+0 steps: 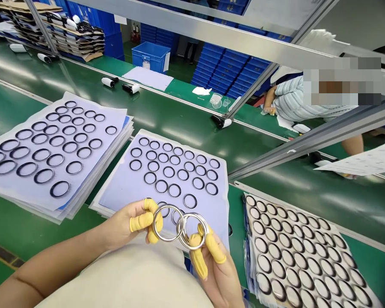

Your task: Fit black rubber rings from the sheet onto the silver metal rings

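My left hand (pixel 131 222), with yellow finger cots on its fingertips, pinches a silver metal ring (pixel 167 223) upright. My right hand (pixel 211 265), also in yellow cots, holds a second silver ring (pixel 194 231) that overlaps the first one. Both rings hover over the near edge of the middle white sheet (pixel 122 188), which carries rows of thin black ring stickers. A stack of similar sheets (pixel 112 115) lies to the left. At the right lies a sheet (pixel 311 256) packed with round dark-rimmed discs.
The sheets lie on a green conveyor belt (pixel 179 119). A metal frame bar (pixel 308 141) crosses above the belt at right. A person in a striped top (pixel 295 102) works on the far side. Blue crates (pixel 150 55), cardboard stacks (pixel 80 40) and small white-and-black cylinders (pixel 107 81) stand further back.
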{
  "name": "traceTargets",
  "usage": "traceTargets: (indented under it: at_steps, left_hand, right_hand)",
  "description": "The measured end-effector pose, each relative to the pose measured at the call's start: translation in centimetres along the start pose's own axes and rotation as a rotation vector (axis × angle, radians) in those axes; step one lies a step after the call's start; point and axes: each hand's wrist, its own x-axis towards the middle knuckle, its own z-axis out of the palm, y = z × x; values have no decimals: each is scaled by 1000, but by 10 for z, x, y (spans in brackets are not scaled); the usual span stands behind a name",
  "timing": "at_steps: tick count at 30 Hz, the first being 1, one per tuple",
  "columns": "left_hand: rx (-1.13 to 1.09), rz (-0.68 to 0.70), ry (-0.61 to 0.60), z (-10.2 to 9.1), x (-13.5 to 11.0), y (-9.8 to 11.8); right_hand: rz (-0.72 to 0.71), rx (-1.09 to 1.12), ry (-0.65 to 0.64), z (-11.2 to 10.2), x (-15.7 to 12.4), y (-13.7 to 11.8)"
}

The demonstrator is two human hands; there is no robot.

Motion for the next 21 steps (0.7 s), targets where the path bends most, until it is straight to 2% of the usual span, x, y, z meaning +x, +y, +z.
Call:
traceTargets:
  at_steps: [12,21]
  left_hand:
    - [-144,-38,-64,3,4,-5]
    - [-214,-85,-100,1,5,-6]
  right_hand:
    - [35,18,-164,-15,4,4]
    - [3,-59,-238,-9,4,7]
